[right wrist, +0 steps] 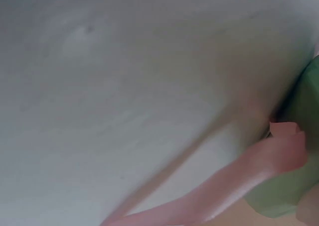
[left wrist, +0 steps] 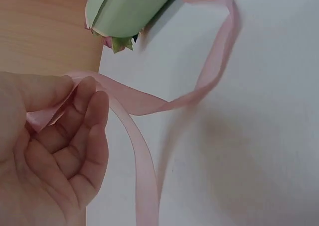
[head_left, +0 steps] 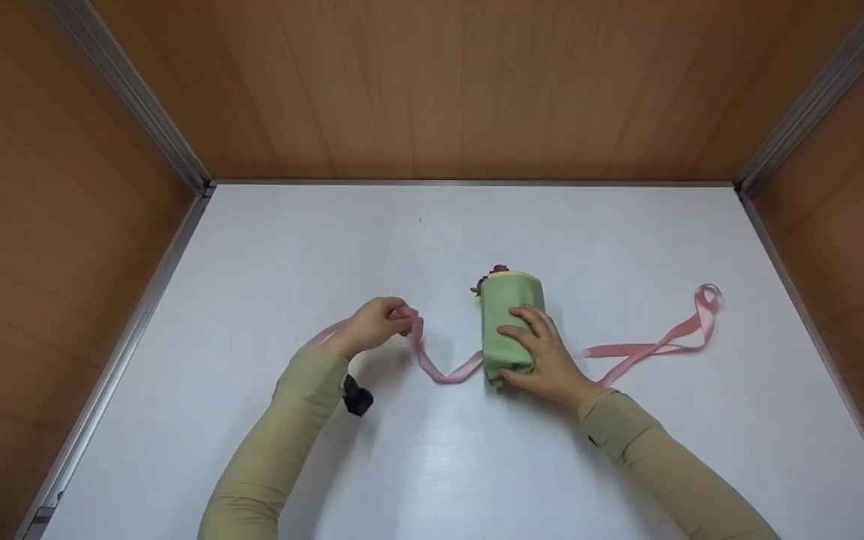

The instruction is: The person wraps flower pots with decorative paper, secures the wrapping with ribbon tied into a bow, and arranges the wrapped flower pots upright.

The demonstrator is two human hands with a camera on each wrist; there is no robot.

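Observation:
A bundle of flowers wrapped in green paper [head_left: 505,300] lies on the white table, with dark red blooms [head_left: 500,268] showing at its far end. My right hand [head_left: 548,367] holds the wrapped bouquet from the right, fingers spread over it and thumb near its lower end. To the left, my left hand [head_left: 376,324] pinches a pink ribbon [head_left: 439,377] between thumb and fingers. From there the ribbon sags to the bouquet's left side. In the left wrist view, a length of ribbon [left wrist: 147,176] also hangs from the fingers. The right wrist view shows ribbon [right wrist: 239,173] against the green paper.
More pink ribbon [head_left: 704,319] lies looped on the table to the right of the bouquet. A small black object [head_left: 358,397] shows beside the left wrist. Wooden panels [head_left: 432,90] with metal edging enclose the white table [head_left: 432,472] at the back and sides.

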